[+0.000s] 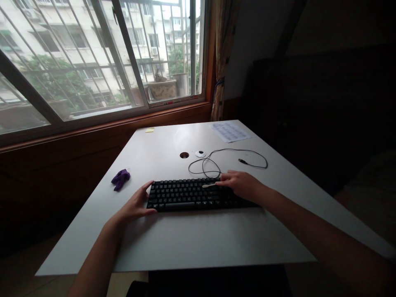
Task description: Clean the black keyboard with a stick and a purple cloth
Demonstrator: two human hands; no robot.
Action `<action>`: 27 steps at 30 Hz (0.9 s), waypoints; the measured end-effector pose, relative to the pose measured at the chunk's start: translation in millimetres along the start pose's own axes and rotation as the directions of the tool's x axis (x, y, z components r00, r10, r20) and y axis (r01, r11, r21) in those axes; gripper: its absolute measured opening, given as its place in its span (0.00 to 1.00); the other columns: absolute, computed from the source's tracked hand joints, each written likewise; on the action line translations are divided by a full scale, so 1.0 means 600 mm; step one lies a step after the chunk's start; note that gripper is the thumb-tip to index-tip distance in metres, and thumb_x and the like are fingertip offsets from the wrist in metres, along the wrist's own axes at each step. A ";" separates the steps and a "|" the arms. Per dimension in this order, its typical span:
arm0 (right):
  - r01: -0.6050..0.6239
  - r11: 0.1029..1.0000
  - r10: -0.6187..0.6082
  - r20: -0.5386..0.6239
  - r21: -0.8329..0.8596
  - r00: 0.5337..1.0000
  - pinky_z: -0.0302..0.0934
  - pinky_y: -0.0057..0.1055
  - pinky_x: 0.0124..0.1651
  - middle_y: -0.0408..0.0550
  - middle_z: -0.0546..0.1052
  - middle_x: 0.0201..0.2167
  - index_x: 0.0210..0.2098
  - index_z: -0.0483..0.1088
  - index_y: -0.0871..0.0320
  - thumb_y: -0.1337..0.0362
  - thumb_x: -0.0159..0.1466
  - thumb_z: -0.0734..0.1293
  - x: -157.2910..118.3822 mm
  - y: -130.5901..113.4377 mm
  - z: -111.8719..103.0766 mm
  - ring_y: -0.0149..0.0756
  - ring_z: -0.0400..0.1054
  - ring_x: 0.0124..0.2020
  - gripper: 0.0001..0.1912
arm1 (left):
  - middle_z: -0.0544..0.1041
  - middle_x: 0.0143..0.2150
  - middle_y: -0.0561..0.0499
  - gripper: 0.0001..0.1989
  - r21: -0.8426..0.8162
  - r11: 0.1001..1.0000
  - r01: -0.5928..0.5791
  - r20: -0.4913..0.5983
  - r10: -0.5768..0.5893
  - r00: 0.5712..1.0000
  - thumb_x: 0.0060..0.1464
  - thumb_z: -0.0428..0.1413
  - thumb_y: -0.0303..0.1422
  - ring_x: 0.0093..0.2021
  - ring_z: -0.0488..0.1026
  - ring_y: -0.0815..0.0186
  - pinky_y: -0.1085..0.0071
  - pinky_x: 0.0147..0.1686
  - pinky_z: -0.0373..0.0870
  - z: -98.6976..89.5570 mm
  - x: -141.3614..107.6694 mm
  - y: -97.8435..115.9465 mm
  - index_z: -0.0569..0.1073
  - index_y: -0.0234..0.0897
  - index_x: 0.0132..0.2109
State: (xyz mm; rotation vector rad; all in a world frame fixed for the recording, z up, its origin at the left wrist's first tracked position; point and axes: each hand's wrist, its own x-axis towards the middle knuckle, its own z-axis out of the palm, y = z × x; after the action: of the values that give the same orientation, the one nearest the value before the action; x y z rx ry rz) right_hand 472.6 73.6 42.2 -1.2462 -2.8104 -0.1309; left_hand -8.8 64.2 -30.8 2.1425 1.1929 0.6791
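On the worktop (185, 243), the left grip (136, 205) spans one end of a black keyboard (173, 196); the right grip (241, 184) pinches a swab-like stick (209, 185) at the keys (177, 191) (overpressing could snag its tip (203, 186)).

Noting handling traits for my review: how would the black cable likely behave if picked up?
The black cable is probably floppy, since it lies in loose loops. It looks thin, so likely light. Its thicker plug may dangle.

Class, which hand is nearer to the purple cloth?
Left. The left hand holds the keyboard by its left end, beside the purple cloth but not touching it; the right hand holds a white stick at the keyboard, farther right.
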 end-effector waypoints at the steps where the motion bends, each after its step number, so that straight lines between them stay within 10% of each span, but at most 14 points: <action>1: -0.029 0.999 0.029 0.000 0.026 1.000 0.63 0.27 0.40 0.45 0.80 0.44 0.55 0.77 0.42 0.79 0.61 0.62 -0.017 0.015 0.001 0.35 0.73 0.42 0.32 | 0.69 0.47 0.46 0.53 0.005 1.000 0.003 0.000 -0.003 1.000 0.53 0.68 0.46 0.42 0.69 0.60 0.60 0.45 0.70 0.000 0.000 0.000 0.48 0.39 0.75; 17: -0.353 0.920 0.369 -0.074 0.171 0.926 0.68 0.45 0.51 0.53 0.80 0.47 0.49 0.82 0.47 0.72 0.63 0.58 -0.261 0.217 0.030 0.46 0.75 0.47 0.25 | 0.69 0.47 0.47 0.53 0.004 1.000 0.018 0.001 -0.018 1.000 0.52 0.68 0.46 0.42 0.69 0.60 0.60 0.46 0.70 -0.001 0.001 0.000 0.48 0.39 0.75; 27: -0.199 0.951 0.244 -0.177 0.239 0.954 0.69 0.37 0.53 0.51 0.78 0.51 0.57 0.75 0.50 0.72 0.68 0.58 -0.078 0.058 0.012 0.41 0.73 0.49 0.24 | 0.68 0.46 0.47 0.53 0.017 1.000 0.003 -0.003 -0.003 1.000 0.52 0.68 0.47 0.41 0.69 0.60 0.60 0.45 0.71 0.000 0.000 0.000 0.48 0.40 0.75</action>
State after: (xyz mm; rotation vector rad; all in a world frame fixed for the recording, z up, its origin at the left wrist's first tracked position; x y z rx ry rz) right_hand 529.5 63.4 32.6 -1.3957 -2.4157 0.0581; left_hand -8.7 63.9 -30.7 2.1541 1.2072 0.6737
